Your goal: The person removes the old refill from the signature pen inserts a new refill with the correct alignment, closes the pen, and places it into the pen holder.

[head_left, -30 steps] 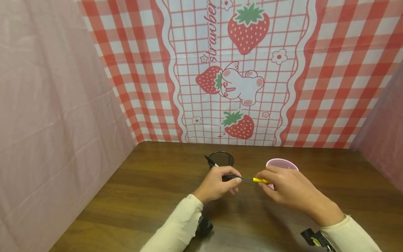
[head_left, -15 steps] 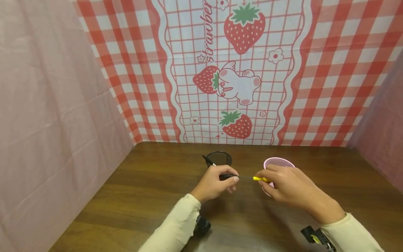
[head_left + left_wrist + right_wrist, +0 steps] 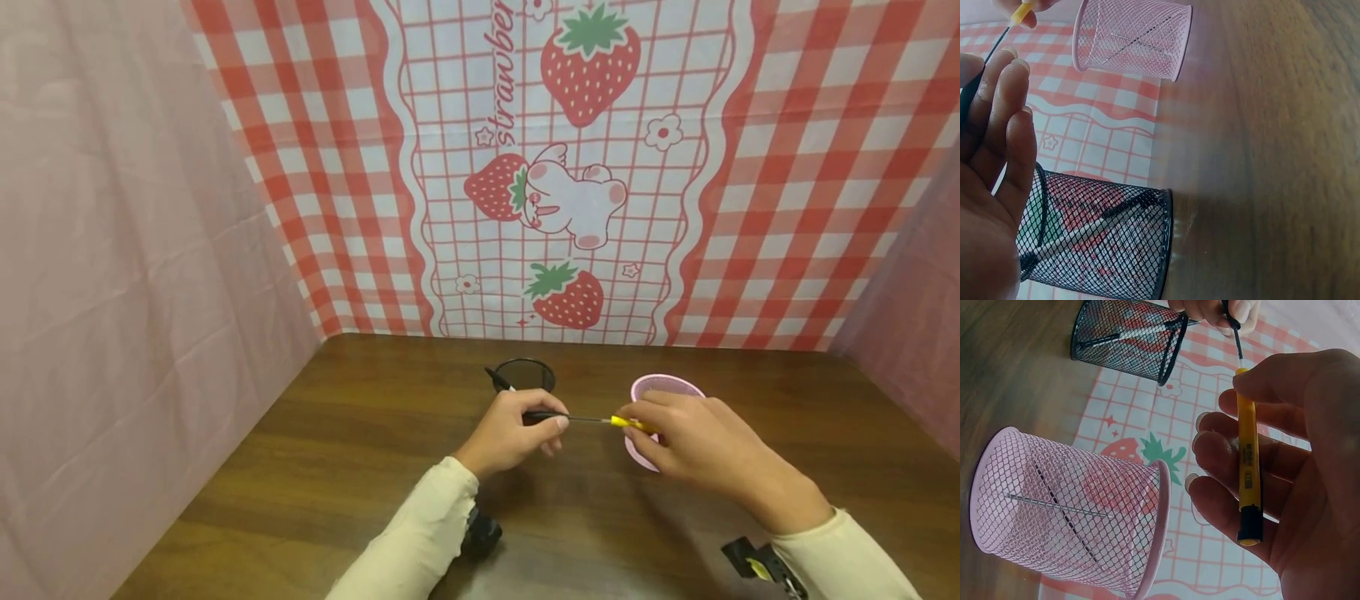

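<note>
In the head view my left hand (image 3: pixel 510 433) pinches a slim black handle (image 3: pixel 542 414) between thumb and fingers. From it a thin rod (image 3: pixel 588 419) runs rightward to a yellow pen-shaped barrel (image 3: pixel 1247 450) with a black end. My right hand (image 3: pixel 701 442) holds that barrel, the thumb pressing near its pale tip while the other fingers lie loosely behind it. Whether the rod enters the barrel or only meets its tip, I cannot tell. Both hands are above the table, the right one in front of the pink mesh cup (image 3: pixel 1163 528).
A black mesh cup (image 3: pixel 1169 237) stands behind my left hand, a black-and-white pen (image 3: pixel 1079 239) leaning in it. Within the pink cup show a dark thin rod (image 3: pixel 1069 517) and a silver one (image 3: pixel 1041 502). Strawberry-print cloth (image 3: pixel 570 208) closes off the wooden table's (image 3: pixel 337 442) back.
My right hand has moved slightly right, away from the left, with the yellow barrel. A longer stretch of thin rod shows between the hands. Both grips look the same.
</note>
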